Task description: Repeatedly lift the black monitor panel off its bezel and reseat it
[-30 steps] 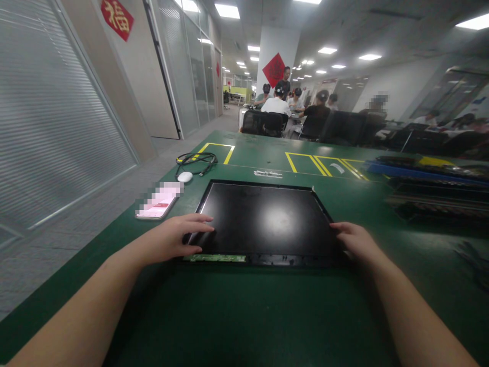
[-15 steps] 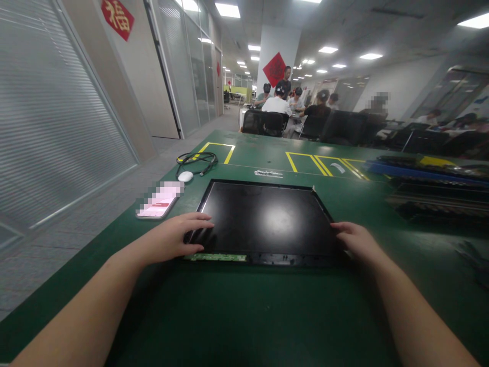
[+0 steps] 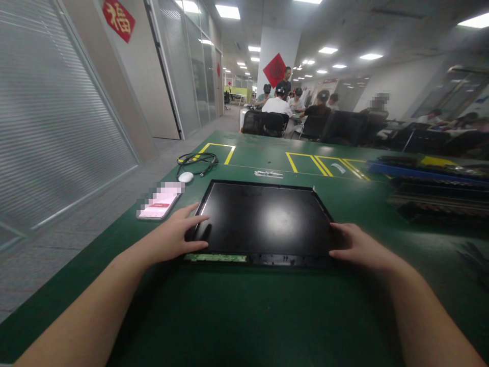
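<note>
Black display panel lay flat on green work mat, near centre, glossy face up. Left hand rested on near-left corner, fingers spread wide, thumb along near edge, fingertips on the glass. Right hand sat on near-right corner, fingers loosely curled over the edge; cannot tell whether gripped or just touching. Nothing lifted.

Risks, judged: bare fingers on the glossy face, likely smudges. Green circuit strip exposed along near-left edge, just beside left thumb; could get pressed or bent if the palm slid down. Corner-only hold on a thin panel, could flex or slip if raised unevenly.

Around: smartphone just left of panel, near left fingertips, in the way of any leftward slide. White mouse and coiled black cable further off at far left. Small pale strip of parts just beyond far edge. Yellow tape boxes at far side. Dark stacked trays at right, well apart. Seated people at far desks, not involved.
</note>
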Tool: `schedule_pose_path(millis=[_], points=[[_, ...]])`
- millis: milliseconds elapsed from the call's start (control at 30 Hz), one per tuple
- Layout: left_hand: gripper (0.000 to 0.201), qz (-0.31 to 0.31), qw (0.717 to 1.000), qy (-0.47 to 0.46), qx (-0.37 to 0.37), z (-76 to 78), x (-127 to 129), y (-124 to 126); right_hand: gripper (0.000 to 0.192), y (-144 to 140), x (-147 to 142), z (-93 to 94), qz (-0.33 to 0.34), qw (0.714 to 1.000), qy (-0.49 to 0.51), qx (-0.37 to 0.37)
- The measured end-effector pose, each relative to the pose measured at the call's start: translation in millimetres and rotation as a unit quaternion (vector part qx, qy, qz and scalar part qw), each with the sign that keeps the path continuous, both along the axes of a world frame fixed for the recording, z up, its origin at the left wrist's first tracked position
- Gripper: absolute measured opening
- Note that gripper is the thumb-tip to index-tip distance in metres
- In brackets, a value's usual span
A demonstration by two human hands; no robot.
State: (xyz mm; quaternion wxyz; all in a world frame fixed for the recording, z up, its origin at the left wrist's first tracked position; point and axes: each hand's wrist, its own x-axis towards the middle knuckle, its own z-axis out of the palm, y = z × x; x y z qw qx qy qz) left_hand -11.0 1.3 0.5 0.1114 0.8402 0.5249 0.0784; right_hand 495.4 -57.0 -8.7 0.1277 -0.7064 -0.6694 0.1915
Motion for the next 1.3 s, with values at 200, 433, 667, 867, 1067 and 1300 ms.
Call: schedule_pose_path(millis=[200,433,667,867,1067,1300], points=[[0.072,0.019,1.000,-0.002,-0.020,1.4,2.7,1.5,0.103,-0.7,2.1,0.0,0.016,0.999,0.023,-0.028],[0.055,0.010,1.000,-0.004,-0.010,3.9,3.2,2.6,0.097,-0.6,1.5,-2.2,0.001,0.999,0.048,-0.014],[0.055,-0.005,1.000,0.014,0.005,0.4,1.6,6.9,0.103,0.8,1.0,-2.0,-0.006,0.998,0.053,-0.013],[0.055,0.010,1.000,0.013,-0.001,3.8,5.6,4.6,0.116,0.1,5.0,-3.6,0.002,0.996,0.073,-0.042],[0.052,0.002,1.000,-0.010,0.010,3.4,3.1,5.9,0.118,3.5,9.3,-11.1,-0.023,0.992,0.114,-0.038],[0.053,0.008,0.999,-0.030,0.018,2.1,0.1,10.1,0.117,6.8,10.8,-17.8,-0.024,0.993,0.113,-0.013]])
